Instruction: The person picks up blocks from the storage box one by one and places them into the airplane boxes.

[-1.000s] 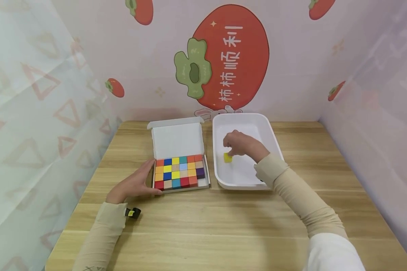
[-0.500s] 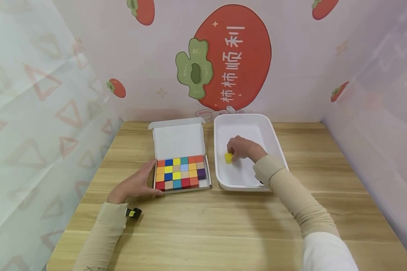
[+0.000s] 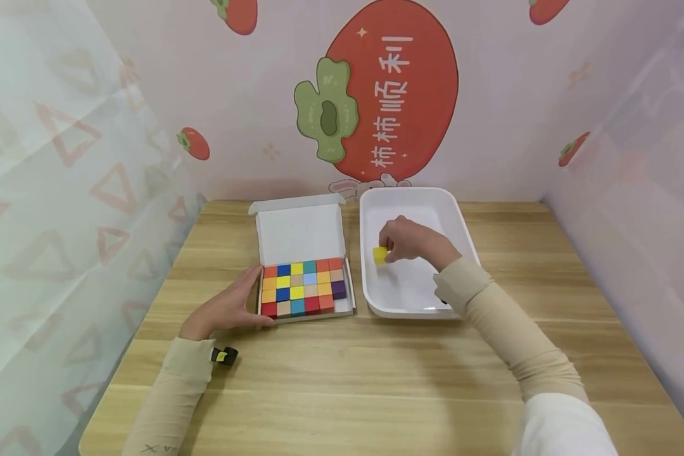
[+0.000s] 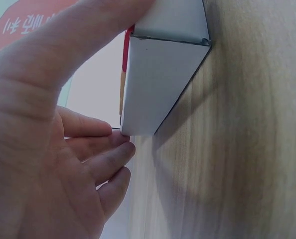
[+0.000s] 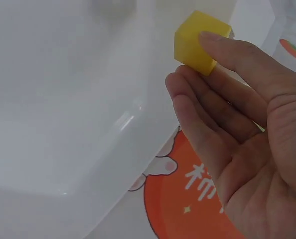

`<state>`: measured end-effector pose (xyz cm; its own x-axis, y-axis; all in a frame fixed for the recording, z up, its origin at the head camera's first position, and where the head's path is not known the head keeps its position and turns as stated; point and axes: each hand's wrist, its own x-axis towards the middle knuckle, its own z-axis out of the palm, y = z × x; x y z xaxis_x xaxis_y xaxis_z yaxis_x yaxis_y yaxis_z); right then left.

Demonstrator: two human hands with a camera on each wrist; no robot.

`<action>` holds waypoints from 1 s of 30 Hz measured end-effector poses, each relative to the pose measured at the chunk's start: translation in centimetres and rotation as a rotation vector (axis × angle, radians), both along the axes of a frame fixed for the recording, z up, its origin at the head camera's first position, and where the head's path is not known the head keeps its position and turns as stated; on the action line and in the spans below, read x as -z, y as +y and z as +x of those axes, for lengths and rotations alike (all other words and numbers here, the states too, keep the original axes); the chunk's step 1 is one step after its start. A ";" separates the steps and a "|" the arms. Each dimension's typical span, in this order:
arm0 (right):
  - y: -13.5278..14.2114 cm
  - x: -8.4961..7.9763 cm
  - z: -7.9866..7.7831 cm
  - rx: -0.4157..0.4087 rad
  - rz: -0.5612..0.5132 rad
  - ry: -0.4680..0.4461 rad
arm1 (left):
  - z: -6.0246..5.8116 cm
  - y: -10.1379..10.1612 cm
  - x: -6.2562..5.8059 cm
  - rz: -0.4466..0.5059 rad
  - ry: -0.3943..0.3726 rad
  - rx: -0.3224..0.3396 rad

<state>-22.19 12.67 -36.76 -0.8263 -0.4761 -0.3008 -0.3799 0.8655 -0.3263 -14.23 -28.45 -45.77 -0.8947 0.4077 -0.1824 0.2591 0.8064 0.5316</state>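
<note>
In the head view my right hand (image 3: 410, 239) pinches a yellow cube block (image 3: 380, 255) between thumb and fingers, over the inside of the white plastic tub (image 3: 416, 297). The right wrist view shows the thumb on one face of the yellow block (image 5: 198, 42) and fingertips at its underside. My left hand (image 3: 228, 310) holds the left side of a white cardboard box (image 3: 350, 297), its thumb at the near corner and fingertips at the far one. Rows of coloured cube blocks (image 3: 296, 279) fill most of the box; its near right corner has a gap.
The box's lid (image 3: 301, 234) stands opened away from me. A small dark spot (image 3: 444, 302) shows at the tub's near edge, by the right sleeve (image 3: 467, 285). A black wrist strap piece (image 3: 225, 356) is beside the left cuff. Printed cloth (image 3: 234, 126) walls off the wooden table (image 3: 342, 392).
The right hand dips slightly to the yellow block, then rises a little with it, and the block shifts a bit left. The left hand keeps its place on the box.
</note>
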 end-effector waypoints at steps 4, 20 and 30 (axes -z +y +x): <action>-0.3 -1.1 1.0 -0.052 -0.031 0.038 | -0.2 0.0 0.0 -0.006 0.005 0.007; -4.6 -2.8 5.0 -0.225 -0.124 0.079 | -0.2 0.0 -0.2 -0.029 0.001 0.023; -7.4 -0.1 5.9 -0.266 -0.094 0.060 | -0.2 0.1 -0.3 -0.034 -0.010 0.010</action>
<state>-16.26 5.27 -36.61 -0.6837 -0.7019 -0.1997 -0.6106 0.7000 -0.3703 -14.41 -28.35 -45.50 -0.8888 0.4097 -0.2055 0.2614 0.8214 0.5070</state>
